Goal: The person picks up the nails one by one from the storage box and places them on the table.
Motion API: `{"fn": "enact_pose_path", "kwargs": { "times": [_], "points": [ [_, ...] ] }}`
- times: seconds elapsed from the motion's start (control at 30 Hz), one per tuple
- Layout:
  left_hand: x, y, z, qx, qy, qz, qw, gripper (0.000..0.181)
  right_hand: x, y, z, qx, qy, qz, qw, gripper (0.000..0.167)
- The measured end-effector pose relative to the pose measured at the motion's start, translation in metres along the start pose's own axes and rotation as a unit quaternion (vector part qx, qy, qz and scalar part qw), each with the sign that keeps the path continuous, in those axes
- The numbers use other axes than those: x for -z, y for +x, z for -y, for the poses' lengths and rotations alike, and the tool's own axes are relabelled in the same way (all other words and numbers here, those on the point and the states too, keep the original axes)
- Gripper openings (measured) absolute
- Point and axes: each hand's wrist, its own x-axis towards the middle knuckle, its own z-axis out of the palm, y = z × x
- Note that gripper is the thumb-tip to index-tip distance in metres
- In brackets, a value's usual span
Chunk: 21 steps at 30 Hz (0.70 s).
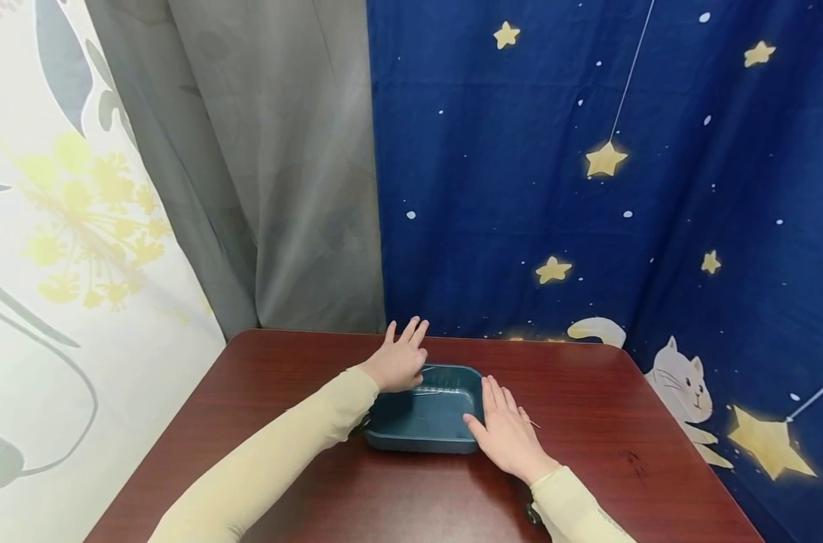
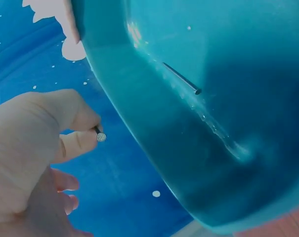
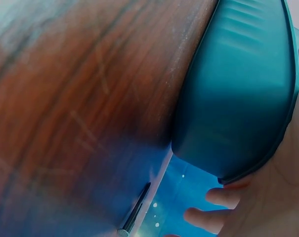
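A dark teal rectangular container (image 1: pixel 421 443) sits on the table between my two hands. Over its far left part, my left hand (image 1: pixel 396 363) pinches a nail (image 2: pixel 101 135) between thumb and index finger, with the round head showing in the left wrist view. Another nail (image 2: pixel 183 79) lies inside on the container's floor. My right hand (image 1: pixel 509 434) rests against the container's right side, fingers extended and the thumb at the rim. On the table to the right of that hand lies a further nail (image 3: pixel 134 212).
The reddish-brown wooden table (image 1: pixel 588 422) extends around the container. Behind it hang a grey curtain (image 1: pixel 309 188) and a blue curtain (image 1: pixel 479 188) with stars. A pale patterned curtain (image 1: pixel 99 317) stands at the left.
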Motion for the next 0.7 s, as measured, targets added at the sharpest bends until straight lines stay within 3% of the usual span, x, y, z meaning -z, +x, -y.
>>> {"fn": "enact_pose_path", "kwargs": {
  "times": [0.17, 0.47, 0.7],
  "points": [
    [0.006, -0.019, 0.007, 0.003, -0.017, -0.024, 0.9996, 0.010, 0.002, -0.001, -0.001, 0.000, 0.002, 0.001, 1.0000, 0.086],
    [0.009, -0.051, 0.020, 0.012, -0.003, -0.033, 0.9994, 0.011, 0.004, -0.002, 0.000, 0.006, -0.010, 0.003, 0.9999, 0.085],
    [0.011, -0.077, 0.031, 0.022, -0.027, -0.056, 0.9978, 0.008, 0.006, -0.002, 0.001, 0.021, -0.022, 0.003, 0.9995, 0.087]
  ]
}}
